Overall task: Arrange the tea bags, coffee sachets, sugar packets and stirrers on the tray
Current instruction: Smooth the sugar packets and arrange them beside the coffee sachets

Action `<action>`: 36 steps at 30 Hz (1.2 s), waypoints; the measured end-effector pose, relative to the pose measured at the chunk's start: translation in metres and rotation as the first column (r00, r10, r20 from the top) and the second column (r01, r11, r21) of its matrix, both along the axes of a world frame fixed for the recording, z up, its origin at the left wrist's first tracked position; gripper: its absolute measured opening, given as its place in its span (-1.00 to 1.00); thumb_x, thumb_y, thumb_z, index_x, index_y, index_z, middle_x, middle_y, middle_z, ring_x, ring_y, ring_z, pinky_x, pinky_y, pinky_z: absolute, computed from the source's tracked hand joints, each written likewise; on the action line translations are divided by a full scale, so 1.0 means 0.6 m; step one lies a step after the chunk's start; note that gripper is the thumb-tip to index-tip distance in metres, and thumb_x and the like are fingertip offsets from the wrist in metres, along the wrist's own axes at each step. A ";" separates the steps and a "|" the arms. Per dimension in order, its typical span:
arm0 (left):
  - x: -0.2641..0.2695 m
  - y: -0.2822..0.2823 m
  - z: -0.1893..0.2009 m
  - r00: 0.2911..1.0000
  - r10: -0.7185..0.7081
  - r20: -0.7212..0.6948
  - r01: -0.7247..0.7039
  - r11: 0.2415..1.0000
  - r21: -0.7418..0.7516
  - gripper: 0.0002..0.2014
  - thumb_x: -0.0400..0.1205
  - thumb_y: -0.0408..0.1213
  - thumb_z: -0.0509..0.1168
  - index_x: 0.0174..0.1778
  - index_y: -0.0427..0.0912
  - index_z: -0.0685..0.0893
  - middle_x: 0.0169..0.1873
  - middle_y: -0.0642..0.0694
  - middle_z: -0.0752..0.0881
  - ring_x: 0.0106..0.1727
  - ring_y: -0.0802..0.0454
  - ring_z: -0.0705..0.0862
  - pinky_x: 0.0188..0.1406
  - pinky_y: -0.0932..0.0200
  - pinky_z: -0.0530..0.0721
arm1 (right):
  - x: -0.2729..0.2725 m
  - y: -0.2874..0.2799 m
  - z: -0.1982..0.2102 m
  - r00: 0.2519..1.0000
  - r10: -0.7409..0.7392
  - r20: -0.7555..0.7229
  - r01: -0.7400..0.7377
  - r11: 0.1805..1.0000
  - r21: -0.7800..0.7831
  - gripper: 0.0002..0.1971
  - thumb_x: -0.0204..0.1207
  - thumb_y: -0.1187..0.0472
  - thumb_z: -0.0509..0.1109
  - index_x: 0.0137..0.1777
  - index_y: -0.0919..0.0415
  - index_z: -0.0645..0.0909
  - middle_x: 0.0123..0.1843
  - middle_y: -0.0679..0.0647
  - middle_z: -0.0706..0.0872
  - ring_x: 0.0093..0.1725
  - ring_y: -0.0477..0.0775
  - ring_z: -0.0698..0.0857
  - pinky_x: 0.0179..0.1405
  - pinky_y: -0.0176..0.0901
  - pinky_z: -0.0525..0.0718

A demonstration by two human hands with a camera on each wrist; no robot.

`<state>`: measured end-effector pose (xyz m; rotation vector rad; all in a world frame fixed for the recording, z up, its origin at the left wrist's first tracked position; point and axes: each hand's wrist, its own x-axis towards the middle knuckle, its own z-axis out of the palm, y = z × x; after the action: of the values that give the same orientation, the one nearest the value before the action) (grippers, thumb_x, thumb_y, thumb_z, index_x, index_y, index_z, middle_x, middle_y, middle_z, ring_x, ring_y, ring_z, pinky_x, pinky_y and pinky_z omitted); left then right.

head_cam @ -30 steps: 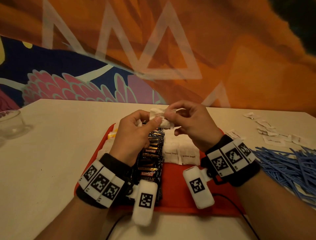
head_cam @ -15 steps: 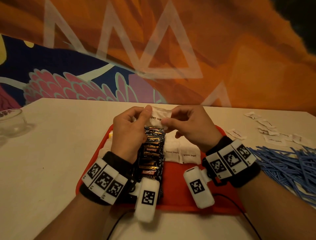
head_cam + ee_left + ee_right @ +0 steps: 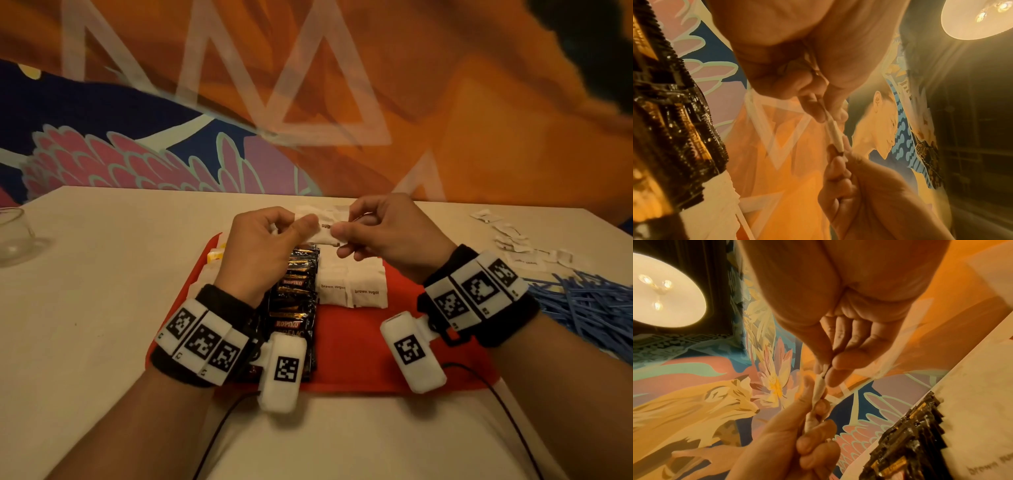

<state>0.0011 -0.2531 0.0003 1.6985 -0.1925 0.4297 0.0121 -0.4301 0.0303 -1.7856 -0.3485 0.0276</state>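
above red tray (image 3: 359, 359), white "brown sugar" packet (image 3: 325, 229), pinched at both ends

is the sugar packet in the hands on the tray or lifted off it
Lifted: both the left hand and right hand pinch the sugar packet above the tray.

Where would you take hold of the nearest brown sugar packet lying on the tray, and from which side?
The packet lies flat, abutting another packet on its left. I'd probably pinch its right edge, coming from the right, where bare tray leaves room for fingers.

Both hands, left hand (image 3: 263, 240) and right hand (image 3: 387, 233), pinch a sugar packet (image 3: 325, 229) above the red tray (image 3: 359, 346).
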 end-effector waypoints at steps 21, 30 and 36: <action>0.013 0.027 0.011 0.941 -0.210 -0.267 0.061 0.877 -0.478 -0.78 0.70 -0.09 0.36 -0.13 -0.18 0.68 -0.47 0.04 0.55 -0.62 0.18 0.32 -0.69 0.33 0.29 | 0.018 -0.012 -0.059 0.889 -0.141 -0.436 -0.070 0.899 -0.432 -0.82 0.58 0.42 0.44 -0.08 0.25 0.47 -0.30 0.24 0.77 -0.37 0.06 0.79 -0.50 -0.24 0.66; 0.013 0.029 0.012 0.941 -0.206 -0.270 0.060 0.884 -0.464 -0.77 0.70 -0.07 0.35 -0.11 -0.17 0.69 -0.45 0.04 0.55 -0.60 0.18 0.34 -0.67 0.32 0.30 | 0.023 0.001 -0.064 0.980 -0.137 -0.143 -0.042 0.563 -0.825 -0.70 0.43 0.07 0.61 -0.08 0.10 0.52 -0.27 0.02 0.79 -0.28 0.02 0.73 -0.35 -0.21 0.61; 0.015 0.032 0.012 0.943 -0.195 -0.271 0.052 0.888 -0.457 -0.76 0.71 -0.07 0.33 -0.11 -0.17 0.69 -0.46 0.04 0.56 -0.60 0.18 0.35 -0.66 0.31 0.32 | 0.023 0.009 -0.050 0.977 0.094 0.192 0.122 0.493 -0.861 -0.76 0.45 0.05 0.59 -0.09 0.04 0.56 -0.21 -0.10 0.63 -0.20 -0.08 0.58 -0.31 -0.19 0.51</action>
<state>0.0101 -0.2342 0.0073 1.2677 0.0295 0.0899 0.0261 -0.4249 0.0002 -2.8503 -0.5353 -0.0053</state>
